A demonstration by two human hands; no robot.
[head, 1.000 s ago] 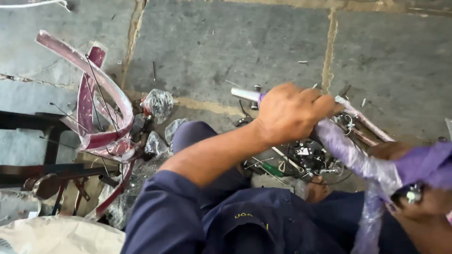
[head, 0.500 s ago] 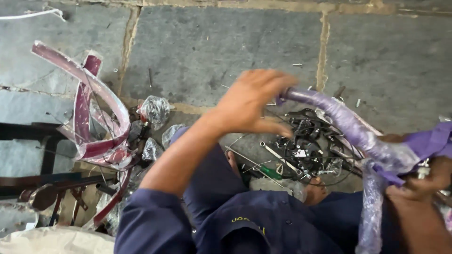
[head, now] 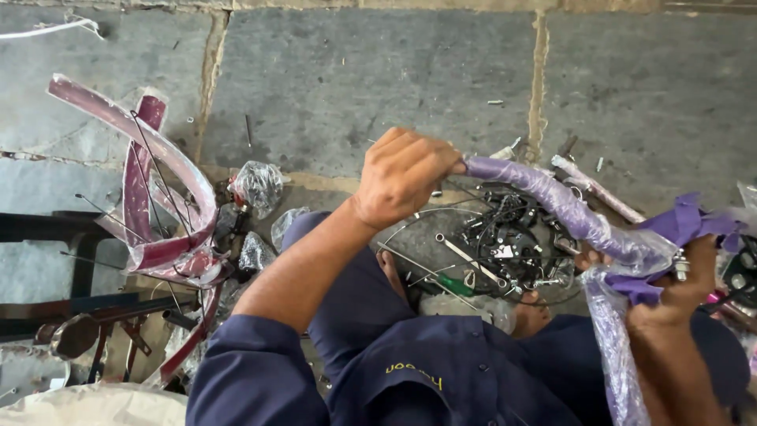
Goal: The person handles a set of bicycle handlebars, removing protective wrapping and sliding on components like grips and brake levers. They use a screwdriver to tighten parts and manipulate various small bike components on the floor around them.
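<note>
Stone-slab floor with a maroon plastic-wrapped bicycle frame lying at left and a heap of loose metal parts and tools between the person's knees. Above that heap, a purple plastic-wrapped frame tube spans both hands, hiding part of it. The left hand is clenched around the tube's upper end; the right hand grips its lower end among crumpled purple wrapping.

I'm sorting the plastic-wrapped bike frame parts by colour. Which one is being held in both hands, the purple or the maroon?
The purple wrapped tube: the left hand grips its end, the right hand holds its bend. The maroon wrapped pieces lie untouched on the floor at left.
</note>
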